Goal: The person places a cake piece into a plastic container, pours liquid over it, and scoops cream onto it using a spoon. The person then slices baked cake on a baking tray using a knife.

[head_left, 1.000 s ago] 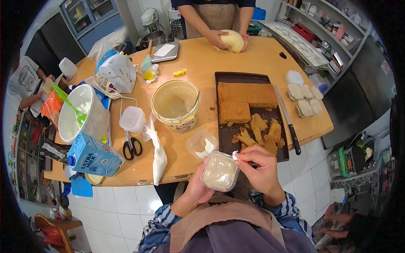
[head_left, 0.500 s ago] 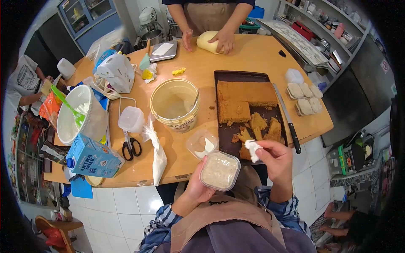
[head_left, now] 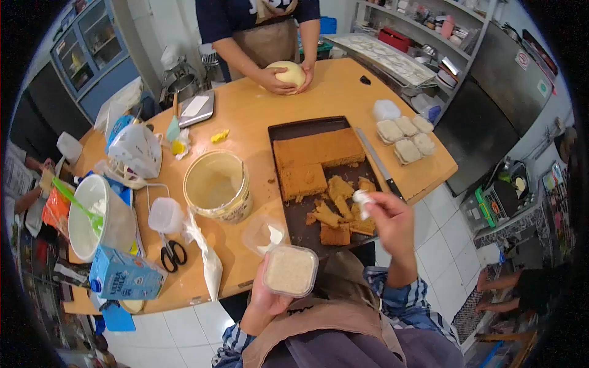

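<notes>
My left hand [head_left: 265, 306] holds a small square clear container [head_left: 291, 271] filled with something pale beige, its top facing up. My right hand [head_left: 396, 226] pinches a crumpled white tissue [head_left: 362, 202] between thumb and fingers, apart from the container. Behind the container, an open clear tub [head_left: 253, 236] with white pieces in it sits at the table edge. Beyond my right hand lies a dark baking tray [head_left: 299, 224] bearing a brown sheet cake [head_left: 310, 148] and several broken cake pieces [head_left: 336, 233]. A black-handled knife [head_left: 375, 156] rests along the tray's right side.
Left of the tray stand a large tub [head_left: 218, 187], a piping bag [head_left: 211, 267], scissors [head_left: 173, 254], a milk carton [head_left: 127, 275] and a white bowl [head_left: 101, 214]. Several filled containers [head_left: 405, 136] sit at right. Across the table, a co-worker's hands [head_left: 282, 81] hold a dough ball [head_left: 289, 73].
My view has turned, so the table appears shifted left. My right hand with the tissue has risen relative to the container. The co-worker's hands now both cup the dough.
</notes>
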`<state>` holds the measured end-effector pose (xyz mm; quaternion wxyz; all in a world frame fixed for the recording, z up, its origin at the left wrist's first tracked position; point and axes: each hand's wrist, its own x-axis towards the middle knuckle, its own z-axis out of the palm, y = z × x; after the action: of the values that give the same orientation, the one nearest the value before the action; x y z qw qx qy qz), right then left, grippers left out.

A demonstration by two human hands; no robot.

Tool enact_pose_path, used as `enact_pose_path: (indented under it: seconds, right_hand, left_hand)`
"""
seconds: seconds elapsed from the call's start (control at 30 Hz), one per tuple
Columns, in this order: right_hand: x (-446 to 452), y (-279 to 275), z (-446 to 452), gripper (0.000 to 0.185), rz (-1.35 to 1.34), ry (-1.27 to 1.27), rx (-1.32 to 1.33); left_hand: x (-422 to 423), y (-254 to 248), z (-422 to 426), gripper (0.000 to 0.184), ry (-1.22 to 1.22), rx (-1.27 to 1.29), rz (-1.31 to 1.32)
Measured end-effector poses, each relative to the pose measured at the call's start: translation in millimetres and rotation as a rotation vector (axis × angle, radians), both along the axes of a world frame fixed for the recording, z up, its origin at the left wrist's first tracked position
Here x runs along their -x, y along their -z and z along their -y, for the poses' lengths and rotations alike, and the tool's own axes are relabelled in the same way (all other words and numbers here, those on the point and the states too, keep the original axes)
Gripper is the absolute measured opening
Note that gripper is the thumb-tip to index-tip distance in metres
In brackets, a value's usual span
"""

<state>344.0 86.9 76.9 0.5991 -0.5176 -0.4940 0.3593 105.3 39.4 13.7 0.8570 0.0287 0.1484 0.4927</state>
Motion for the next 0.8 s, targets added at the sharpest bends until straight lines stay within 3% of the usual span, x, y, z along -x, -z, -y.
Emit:
enact_pose_path:
  seconds: [0.1, 0.17, 0.37, 0.5, 0.6, 0.67, 0.73, 0.77, 0.8]
  right_hand:
    - [-59.8, 14.3, -13.6, 0.016, 0.111, 0.301, -0.083]
    - [-102.1, 23.9, -25.1, 0.016, 0.252, 0.439, 0.054]
    - [-165.2, 81.6, -63.2, 0.018, 0.127, 0.358, 0.195]
    - [-172.0, 96.0, -67.7, 0.023, 0.653, 0.56, 0.152]
    - [-146.0, 61.7, -43.6, 0.024, 0.584, 0.651, 0.065]
    - [-111.2, 29.4, -17.4, 0.029, 0.485, 0.538, 0.076]
    - [-70.4, 3.0, 14.2, 0.042, 0.419, 0.217, -0.097]
    - [-52.2, -9.5, 24.1, 0.058, 0.573, 0.069, -0.245]
    - [-38.3, -18.6, 36.1, 0.075, 0.624, -0.115, -0.221]
  left_hand:
    - [3.7, 1.6, -5.3, 0.056, -0.001, 0.034, -0.025]
    - [6.4, 5.9, -7.8, 0.058, 0.034, 0.006, 0.003]
    - [-5.3, -0.1, -7.2, 0.059, 0.036, 0.038, -0.043]
    - [-8.1, 0.9, -6.5, 0.058, 0.057, 0.063, -0.048]
    - [-11.7, -2.7, -7.9, 0.058, 0.074, 0.075, -0.084]
    - [-14.4, 1.0, -10.8, 0.058, 0.097, 0.07, -0.135]
    - [-19.8, 4.1, -11.9, 0.058, 0.125, 0.068, -0.13]
    - [-23.2, 4.9, -12.5, 0.058, 0.141, 0.067, -0.125]
    - [-27.1, 3.3, -12.2, 0.058, 0.159, 0.048, -0.136]
